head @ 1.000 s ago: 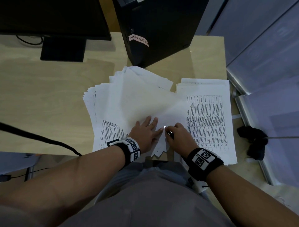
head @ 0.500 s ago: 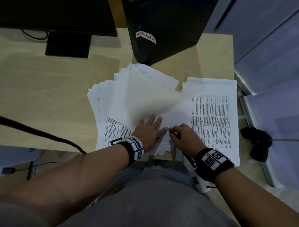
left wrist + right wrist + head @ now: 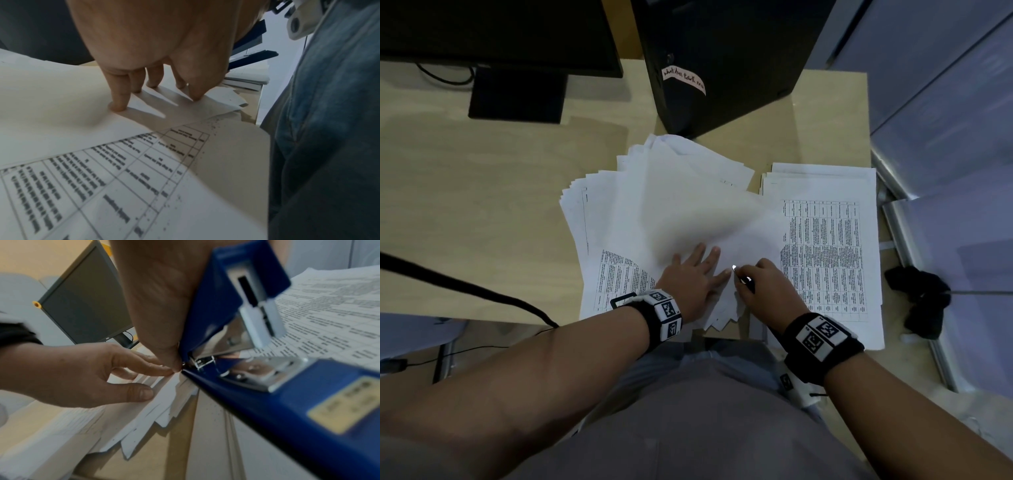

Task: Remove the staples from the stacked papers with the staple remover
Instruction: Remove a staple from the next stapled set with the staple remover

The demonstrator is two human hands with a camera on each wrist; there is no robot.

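Note:
A fanned stack of white papers (image 3: 671,205) lies on the desk in front of me, its corners overhanging the near edge. My left hand (image 3: 697,274) presses flat on the top sheet with spread, straight fingers (image 3: 119,97). My right hand (image 3: 767,287) grips a blue stapler-type staple remover (image 3: 257,369), its metal tip (image 3: 734,268) at the paper's corner beside my left index finger. In the right wrist view the tool's tip meets the paper edge next to my left hand (image 3: 92,374). No staple is clearly visible.
A second pile of printed table sheets (image 3: 825,253) lies to the right. A black computer tower (image 3: 722,61) stands behind the papers and a monitor (image 3: 517,51) at the back left. A black cable (image 3: 465,287) crosses the wooden desk (image 3: 482,205). Black cloth (image 3: 921,294) lies on the floor.
Both hands stay at the same corner of the stack; the top sheet has bulged a little higher. My head view shifted slightly.

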